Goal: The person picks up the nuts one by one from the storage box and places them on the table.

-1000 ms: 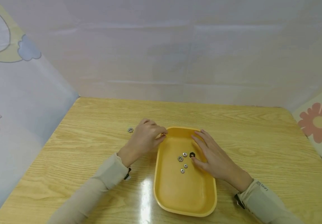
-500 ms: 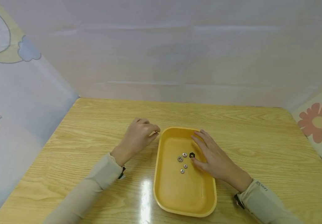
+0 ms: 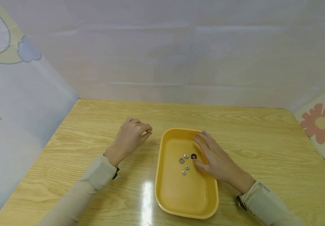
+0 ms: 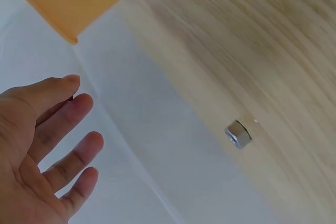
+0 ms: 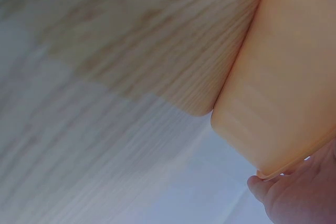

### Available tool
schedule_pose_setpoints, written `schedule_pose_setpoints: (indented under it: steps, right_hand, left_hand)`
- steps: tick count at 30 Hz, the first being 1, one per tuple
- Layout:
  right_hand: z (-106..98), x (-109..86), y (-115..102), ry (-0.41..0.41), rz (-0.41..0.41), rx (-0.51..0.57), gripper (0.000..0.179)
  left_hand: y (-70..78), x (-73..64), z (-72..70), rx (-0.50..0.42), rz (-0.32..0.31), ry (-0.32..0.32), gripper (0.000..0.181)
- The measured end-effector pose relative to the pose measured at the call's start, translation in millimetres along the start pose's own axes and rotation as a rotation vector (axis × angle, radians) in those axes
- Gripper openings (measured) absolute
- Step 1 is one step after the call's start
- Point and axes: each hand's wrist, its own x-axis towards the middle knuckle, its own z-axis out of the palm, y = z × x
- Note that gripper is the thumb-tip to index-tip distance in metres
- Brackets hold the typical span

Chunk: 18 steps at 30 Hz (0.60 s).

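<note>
My left hand [image 3: 132, 135] is above the table, left of the yellow tray [image 3: 157, 175]. Its thumb and index finger pinch a small dark piece [image 4: 71, 98], mostly hidden by the fingertips. The other fingers are spread. In the left wrist view a silver hex nut [image 4: 239, 134] lies on the table; the left hand covers it in the head view. My right hand [image 3: 217, 160] rests over the tray's right rim with fingers extended, thumb inside near a black nut [image 3: 193, 156]. A larger silver nut [image 3: 181, 160] and several smaller silver nuts [image 3: 187, 168] lie in the tray.
The wooden table [image 3: 253, 135] stretches around the tray on every side. A pale covered wall [image 3: 162, 62] rises behind it, with patterned sheets at left and right. A bright light reflection lies left of the tray.
My left hand has moved left, from the tray's upper left rim to over the table, still pinching the small piece. It now covers the silver nut there. The right hand has stayed put.
</note>
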Motion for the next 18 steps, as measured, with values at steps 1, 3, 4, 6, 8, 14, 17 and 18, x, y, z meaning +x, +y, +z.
schedule_pose_setpoints:
  steps: [1,3,4,6,8,14,17,18]
  right_hand:
    - [0,-0.2,0,0.002,-0.002,0.000,0.074]
    - [0,-0.4,0,0.005,-0.006,0.002,0.074]
    - [0,-0.4,0,0.005,-0.009,0.004,0.073]
    - [-1,-0.4,-1,0.005,-0.011,0.009,0.072]
    - [-1,-0.4,-1,0.002,-0.010,0.008,0.071]
    - [-1,-0.2,0,-0.001,-0.004,0.005,0.073]
    - [-1,-0.1,0,-0.012,0.007,0.005,0.074]
    - [-1,-0.3,0,-0.013,0.008,0.005,0.073]
  left_hand:
    - [-1.9,-1.4,-0.5,0.000,-0.010,-0.005,0.006]
    - [-5.7,-4.4,-1.4,0.002,-0.034,-0.017,0.007]
    - [-7.7,-5.7,-2.1,0.003,-0.045,-0.021,0.007]
    - [-11.3,-8.3,-2.8,0.002,-0.062,-0.031,0.007]
    - [-14.4,-10.1,-3.8,0.000,-0.073,-0.036,0.008]
    - [-22.5,-13.7,-6.6,0.025,-0.096,-0.040,0.010]
    - [-26.4,-16.2,-7.6,0.031,-0.108,-0.040,0.010]
    - [-27.7,-17.0,-7.8,0.031,-0.112,-0.042,0.011]
